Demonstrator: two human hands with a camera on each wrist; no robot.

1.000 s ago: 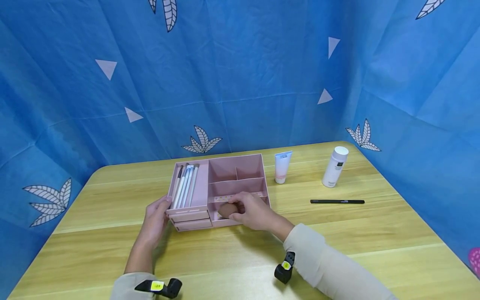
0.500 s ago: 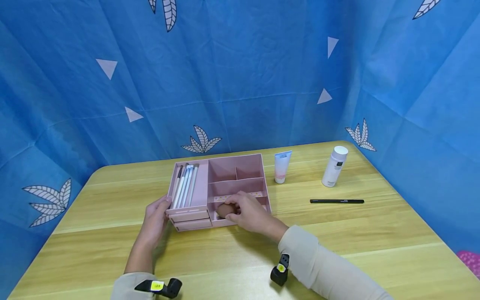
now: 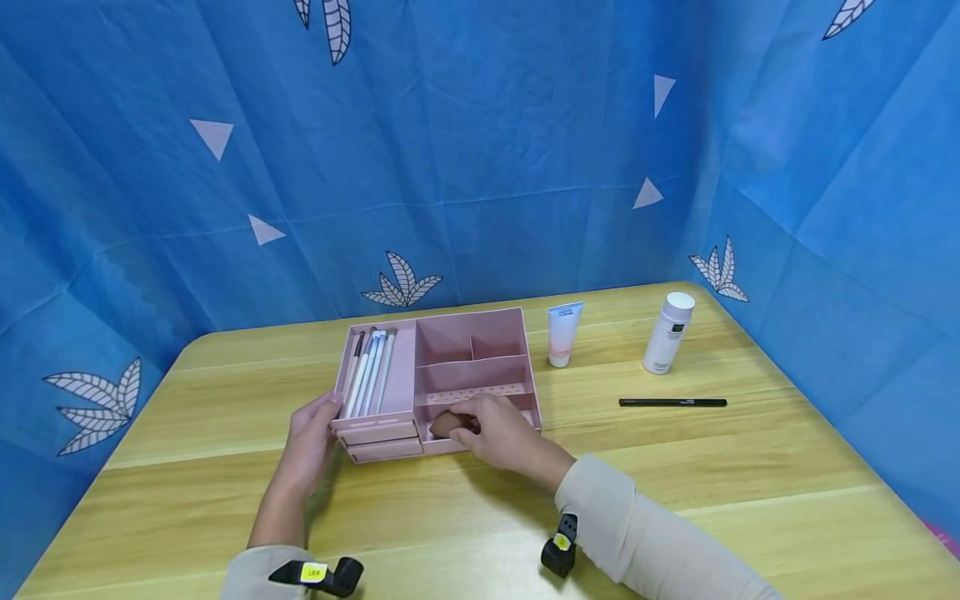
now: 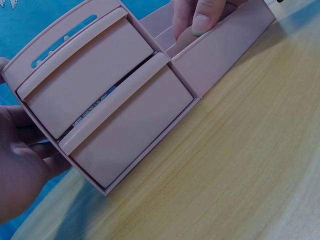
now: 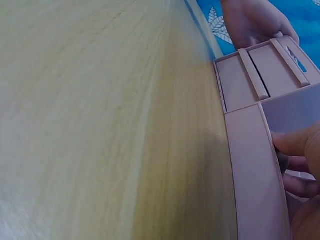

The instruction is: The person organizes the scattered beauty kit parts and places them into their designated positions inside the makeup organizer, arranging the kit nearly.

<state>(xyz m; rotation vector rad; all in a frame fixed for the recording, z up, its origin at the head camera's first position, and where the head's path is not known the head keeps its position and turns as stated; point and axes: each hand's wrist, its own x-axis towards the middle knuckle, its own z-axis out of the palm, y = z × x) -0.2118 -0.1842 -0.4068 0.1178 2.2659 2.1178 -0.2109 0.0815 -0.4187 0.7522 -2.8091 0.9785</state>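
A pink desk organizer point(image 3: 401, 367) stands mid-table, with several makeup brushes point(image 3: 369, 375) lying in its left tray. My left hand point(image 3: 309, 433) holds the organizer's front left corner, thumb at the top edge and fingers along the outer side, as the left wrist view also shows. Inside the front right compartment, my right hand point(image 3: 498, 433) pinches a brown teardrop-shaped makeup sponge point(image 3: 444, 425) between thumb and fingers. The sponge's pointed end faces left, and its right part is hidden by the fingers. Two closed drawers point(image 4: 125, 120) form the organizer's lower left front.
Right of the organizer a white and pink squeeze tube point(image 3: 562, 335) stands on its cap. Farther right is an upright white bottle point(image 3: 667, 335), with a black pen-like stick point(image 3: 672, 402) lying in front. A blue curtain point(image 3: 525, 150) hangs behind the wooden table point(image 3: 675, 483).
My right hand has shifted slightly left and down with the sponge, whose narrow end now shows pointing left. More of the dotted strip behind it is visible. My left hand has stayed in place.
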